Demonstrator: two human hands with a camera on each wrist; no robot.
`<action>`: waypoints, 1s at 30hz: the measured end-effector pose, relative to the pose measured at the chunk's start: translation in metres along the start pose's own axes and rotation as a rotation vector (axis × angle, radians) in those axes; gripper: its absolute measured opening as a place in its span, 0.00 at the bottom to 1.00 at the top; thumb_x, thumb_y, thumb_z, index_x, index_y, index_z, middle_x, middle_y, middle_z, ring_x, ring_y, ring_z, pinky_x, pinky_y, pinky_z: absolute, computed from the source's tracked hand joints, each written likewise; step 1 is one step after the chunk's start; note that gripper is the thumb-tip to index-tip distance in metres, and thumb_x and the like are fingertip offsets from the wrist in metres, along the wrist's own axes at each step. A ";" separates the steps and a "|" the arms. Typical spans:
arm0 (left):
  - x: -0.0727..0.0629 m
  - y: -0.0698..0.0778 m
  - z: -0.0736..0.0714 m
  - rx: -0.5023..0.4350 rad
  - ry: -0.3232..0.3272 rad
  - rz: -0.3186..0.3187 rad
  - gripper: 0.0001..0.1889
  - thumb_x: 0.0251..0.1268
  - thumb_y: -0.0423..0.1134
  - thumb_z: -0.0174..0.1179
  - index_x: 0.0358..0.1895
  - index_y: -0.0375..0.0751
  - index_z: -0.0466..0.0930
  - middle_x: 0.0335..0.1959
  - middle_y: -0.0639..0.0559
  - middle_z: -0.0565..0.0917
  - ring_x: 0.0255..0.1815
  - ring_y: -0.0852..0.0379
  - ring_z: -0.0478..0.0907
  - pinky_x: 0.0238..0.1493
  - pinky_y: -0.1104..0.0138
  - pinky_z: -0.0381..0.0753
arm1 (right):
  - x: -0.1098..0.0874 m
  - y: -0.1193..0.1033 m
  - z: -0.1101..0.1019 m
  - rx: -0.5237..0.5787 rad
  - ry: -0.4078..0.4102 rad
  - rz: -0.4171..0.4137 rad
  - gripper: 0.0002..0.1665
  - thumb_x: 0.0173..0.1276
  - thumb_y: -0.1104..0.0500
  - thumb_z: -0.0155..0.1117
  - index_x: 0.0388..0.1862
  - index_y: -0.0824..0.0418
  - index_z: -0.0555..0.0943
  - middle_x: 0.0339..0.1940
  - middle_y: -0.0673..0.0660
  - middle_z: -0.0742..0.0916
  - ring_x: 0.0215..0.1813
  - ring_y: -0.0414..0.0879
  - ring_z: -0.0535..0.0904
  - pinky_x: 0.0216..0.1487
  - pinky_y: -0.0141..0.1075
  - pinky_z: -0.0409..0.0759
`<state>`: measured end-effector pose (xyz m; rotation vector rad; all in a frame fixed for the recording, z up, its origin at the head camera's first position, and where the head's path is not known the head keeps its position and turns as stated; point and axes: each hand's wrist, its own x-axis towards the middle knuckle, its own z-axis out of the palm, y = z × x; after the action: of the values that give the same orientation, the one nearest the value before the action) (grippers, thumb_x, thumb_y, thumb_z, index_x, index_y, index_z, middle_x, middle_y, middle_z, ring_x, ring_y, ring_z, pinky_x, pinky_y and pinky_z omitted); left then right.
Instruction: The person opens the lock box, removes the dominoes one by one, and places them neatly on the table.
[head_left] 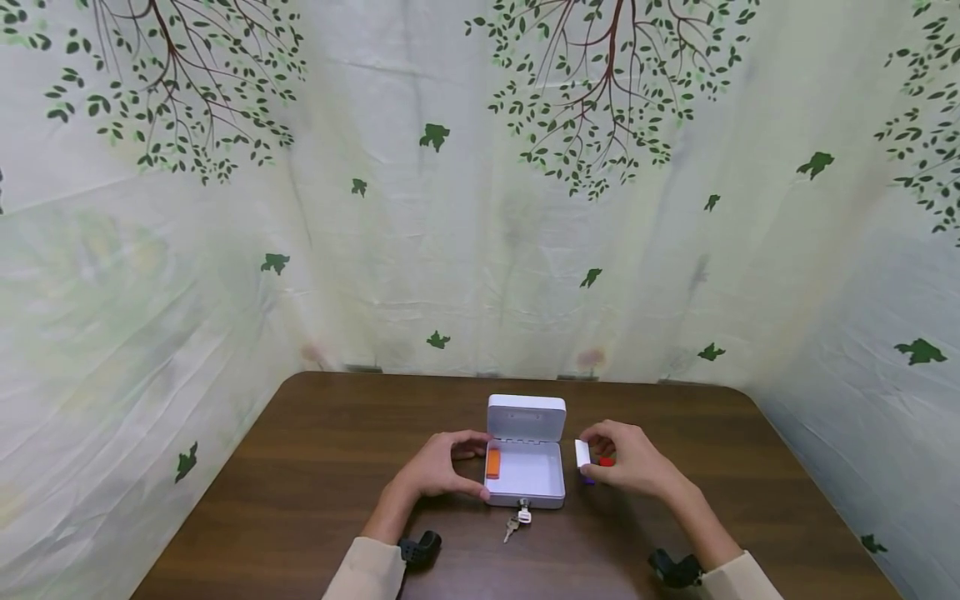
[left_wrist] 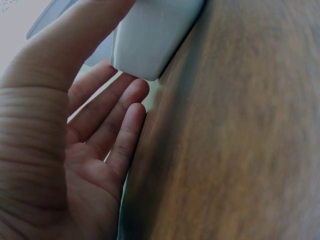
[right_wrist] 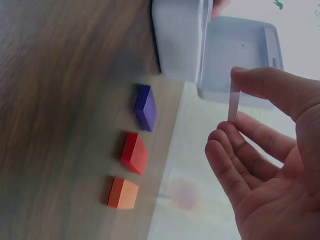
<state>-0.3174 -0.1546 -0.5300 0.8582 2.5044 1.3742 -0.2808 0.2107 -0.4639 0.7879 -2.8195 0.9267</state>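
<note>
A white metal cash box [head_left: 525,475] stands on the table with its lid [head_left: 527,418] raised. An orange block [head_left: 492,463] lies inside, along the left wall. My left hand [head_left: 442,465] holds the box by its left side, thumb at the front corner and fingers farther back. To the right of the box, my right hand [head_left: 626,458] pinches a thin white block [head_left: 582,453] between thumb and fingertips, above the table. Below that hand a purple block [right_wrist: 145,107], a red block [right_wrist: 133,153] and another orange block [right_wrist: 123,193] rest in a row.
Two keys hang at the box's front lock, one bearing a white tag [head_left: 524,515] and one lying on the wood as a silver key [head_left: 512,528]. The brown table [head_left: 337,442] ends at a leaf-patterned curtain [head_left: 480,250]. A dark wrist strap [head_left: 420,547] is on the left wrist.
</note>
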 end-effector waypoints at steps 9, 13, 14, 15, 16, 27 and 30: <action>0.001 0.001 -0.001 0.009 -0.007 0.010 0.45 0.42 0.55 0.85 0.68 0.48 0.78 0.64 0.59 0.82 0.64 0.60 0.80 0.67 0.66 0.79 | -0.010 0.016 -0.007 -0.016 0.013 0.018 0.22 0.59 0.54 0.80 0.50 0.58 0.84 0.41 0.48 0.86 0.43 0.46 0.84 0.46 0.40 0.87; 0.001 0.000 -0.001 0.012 -0.006 0.011 0.45 0.42 0.56 0.84 0.68 0.49 0.78 0.64 0.60 0.82 0.64 0.61 0.80 0.67 0.68 0.79 | -0.014 0.020 -0.010 -0.022 0.016 0.032 0.22 0.59 0.53 0.80 0.51 0.58 0.84 0.41 0.48 0.86 0.43 0.45 0.83 0.46 0.42 0.87; 0.001 0.000 -0.001 0.013 -0.005 0.013 0.45 0.42 0.56 0.84 0.68 0.49 0.78 0.64 0.60 0.82 0.64 0.61 0.80 0.67 0.68 0.79 | -0.016 0.020 -0.011 -0.020 0.016 0.038 0.22 0.60 0.53 0.80 0.51 0.58 0.84 0.41 0.48 0.86 0.43 0.45 0.83 0.46 0.43 0.87; 0.001 0.000 -0.001 0.011 -0.004 0.016 0.45 0.42 0.56 0.84 0.68 0.49 0.78 0.64 0.59 0.83 0.63 0.61 0.80 0.67 0.68 0.79 | -0.017 0.021 -0.012 -0.015 0.015 0.045 0.23 0.60 0.53 0.80 0.51 0.58 0.84 0.42 0.48 0.86 0.43 0.45 0.83 0.47 0.44 0.87; 0.001 0.000 -0.001 0.010 -0.004 0.018 0.45 0.42 0.55 0.85 0.68 0.48 0.78 0.63 0.59 0.83 0.63 0.61 0.80 0.67 0.68 0.79 | -0.019 0.022 -0.013 -0.009 0.014 0.050 0.23 0.60 0.53 0.80 0.52 0.58 0.84 0.42 0.48 0.86 0.43 0.46 0.83 0.47 0.46 0.87; 0.001 0.000 0.001 0.018 -0.002 0.009 0.44 0.45 0.56 0.83 0.68 0.48 0.77 0.65 0.58 0.82 0.64 0.59 0.80 0.68 0.63 0.80 | -0.029 0.038 -0.019 -0.004 0.006 0.072 0.22 0.62 0.56 0.78 0.53 0.59 0.83 0.43 0.49 0.86 0.43 0.46 0.83 0.45 0.37 0.86; 0.000 0.001 0.001 0.022 -0.001 0.003 0.43 0.45 0.56 0.83 0.68 0.50 0.77 0.65 0.58 0.82 0.64 0.59 0.80 0.68 0.62 0.80 | -0.031 0.043 -0.020 -0.002 -0.006 0.066 0.23 0.63 0.55 0.77 0.54 0.60 0.83 0.44 0.49 0.86 0.44 0.46 0.83 0.45 0.38 0.86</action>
<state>-0.3169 -0.1532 -0.5302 0.8670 2.5233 1.3496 -0.2766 0.2652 -0.4776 0.7027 -2.8671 0.9321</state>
